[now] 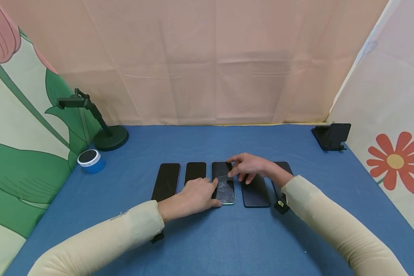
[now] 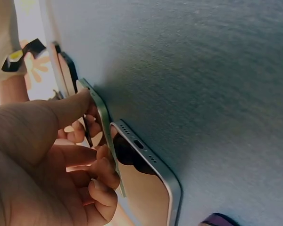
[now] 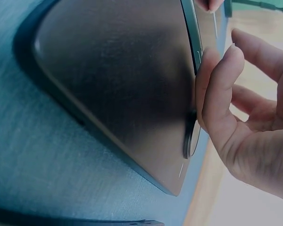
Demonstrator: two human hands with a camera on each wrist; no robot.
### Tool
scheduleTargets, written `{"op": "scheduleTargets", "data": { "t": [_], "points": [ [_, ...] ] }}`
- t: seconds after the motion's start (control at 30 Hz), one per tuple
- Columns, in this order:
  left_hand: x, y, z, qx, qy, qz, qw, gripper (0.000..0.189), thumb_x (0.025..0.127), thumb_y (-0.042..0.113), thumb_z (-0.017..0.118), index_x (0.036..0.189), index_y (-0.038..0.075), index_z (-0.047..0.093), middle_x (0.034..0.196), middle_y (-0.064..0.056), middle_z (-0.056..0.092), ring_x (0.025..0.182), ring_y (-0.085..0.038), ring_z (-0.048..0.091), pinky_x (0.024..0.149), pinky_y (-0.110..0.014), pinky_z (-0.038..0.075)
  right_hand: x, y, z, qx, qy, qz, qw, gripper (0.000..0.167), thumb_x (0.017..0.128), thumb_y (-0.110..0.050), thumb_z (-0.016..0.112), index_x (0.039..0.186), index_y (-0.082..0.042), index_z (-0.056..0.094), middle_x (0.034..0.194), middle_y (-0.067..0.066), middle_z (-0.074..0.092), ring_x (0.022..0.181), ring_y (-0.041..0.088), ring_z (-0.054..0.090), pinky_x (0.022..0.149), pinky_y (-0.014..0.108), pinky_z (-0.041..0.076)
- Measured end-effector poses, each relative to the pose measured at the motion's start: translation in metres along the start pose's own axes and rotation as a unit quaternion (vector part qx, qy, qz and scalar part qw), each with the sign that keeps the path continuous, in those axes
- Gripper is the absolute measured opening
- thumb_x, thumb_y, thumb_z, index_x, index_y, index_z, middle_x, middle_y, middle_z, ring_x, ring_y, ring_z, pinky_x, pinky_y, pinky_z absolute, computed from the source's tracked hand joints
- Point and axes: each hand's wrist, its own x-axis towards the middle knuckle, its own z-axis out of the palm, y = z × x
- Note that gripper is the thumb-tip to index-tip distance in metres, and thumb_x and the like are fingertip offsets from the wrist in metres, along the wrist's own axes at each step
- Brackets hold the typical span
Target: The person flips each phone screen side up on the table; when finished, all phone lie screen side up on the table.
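A smartphone with a green edge (image 1: 225,189) lies in the middle of a row of several, a hazy lighter patch across its dark face. My left hand (image 1: 197,193) holds its lower left part. In the left wrist view the thumb (image 2: 74,107) presses the bottom edge while the other fingers curl by the long side. Over the phone's upper right is my right hand (image 1: 251,167), its fingers loosely bent and spread; I cannot tell whether a fingertip touches. Below that hand lies a dark smartphone (image 1: 256,196), seen large (image 3: 108,89) in the right wrist view.
Two more phones lie left, one black (image 1: 166,180) and one smaller (image 1: 195,170); another (image 1: 283,166) is partly under my right forearm. A black lamp-like stand (image 1: 111,138), a blue-and-white round container (image 1: 91,161) and a black phone stand (image 1: 332,137) sit farther back on the blue table (image 1: 207,145).
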Motion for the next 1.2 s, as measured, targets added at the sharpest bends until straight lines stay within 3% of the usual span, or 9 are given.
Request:
{"op": "scheduleTargets", "data": {
  "t": [0.27,0.43,0.67,0.77,0.93,1.07,1.2],
  "points": [
    [0.005,0.006,-0.005,-0.03,-0.013,-0.006,0.9994,0.08,0.091,0.06,0.064,0.155,0.017,0.041,0.134,-0.01,0.064,0.116,-0.025,0.064,0.081,-0.041,0.057,-0.001,0.005,-0.006,0.004,0.007,-0.015,0.9999,0.072,0.094,-0.027,0.07,0.156,-0.014,0.036,0.121,0.012,0.062,0.076,0.023,0.065,0.058,0.035,0.057],
    [0.011,0.011,-0.007,-0.074,-0.004,0.031,0.9968,0.08,0.094,0.057,0.062,0.158,0.019,0.033,0.138,-0.01,0.062,0.116,-0.023,0.064,0.083,-0.039,0.056,-0.01,0.017,-0.022,0.006,0.015,-0.034,0.9993,0.071,0.097,-0.027,0.066,0.158,-0.015,0.032,0.128,0.014,0.057,0.084,0.024,0.065,0.063,0.04,0.058],
    [0.021,0.022,-0.007,-0.148,-0.021,0.06,0.9869,0.079,0.096,0.055,0.061,0.159,0.021,0.029,0.131,-0.006,0.063,0.093,-0.015,0.065,0.071,-0.031,0.052,-0.027,0.037,-0.048,-0.004,0.037,-0.04,0.9985,0.075,0.096,-0.027,0.068,0.159,-0.018,0.029,0.146,0.017,0.044,0.097,0.03,0.063,0.067,0.043,0.057],
    [0.024,0.029,-0.004,-0.132,-0.015,0.061,0.9893,0.08,0.094,0.058,0.06,0.159,0.022,0.03,0.131,-0.006,0.062,0.096,-0.016,0.064,0.072,-0.031,0.053,-0.032,0.043,-0.055,-0.013,0.045,-0.028,0.9985,0.076,0.096,-0.026,0.068,0.16,-0.017,0.027,0.147,0.018,0.043,0.093,0.031,0.062,0.065,0.042,0.057],
    [0.026,0.04,0.001,-0.07,0.01,0.071,0.9949,0.082,0.092,0.064,0.06,0.157,0.02,0.036,0.143,-0.01,0.055,0.125,-0.022,0.056,0.092,-0.037,0.055,-0.036,0.054,-0.059,-0.03,0.045,-0.004,0.9985,0.078,0.095,-0.027,0.069,0.159,-0.014,0.027,0.149,0.02,0.041,0.091,0.025,0.062,0.066,0.039,0.058],
    [0.027,0.048,0.006,-0.036,0.023,0.079,0.9959,0.081,0.091,0.066,0.06,0.154,0.018,0.042,0.142,-0.011,0.055,0.126,-0.024,0.055,0.094,-0.038,0.054,-0.035,0.058,-0.06,-0.032,0.044,0.007,0.9985,0.079,0.095,-0.028,0.069,0.159,-0.013,0.027,0.15,0.02,0.038,0.094,0.024,0.061,0.067,0.039,0.058],
    [0.03,0.052,0.008,-0.009,0.027,0.073,0.9969,0.082,0.089,0.069,0.059,0.153,0.02,0.045,0.139,-0.01,0.057,0.121,-0.023,0.056,0.088,-0.037,0.056,-0.032,0.058,-0.059,-0.028,0.042,0.015,0.9986,0.08,0.094,-0.029,0.069,0.16,-0.015,0.025,0.152,0.019,0.036,0.093,0.024,0.061,0.067,0.038,0.058]
  ]
}}
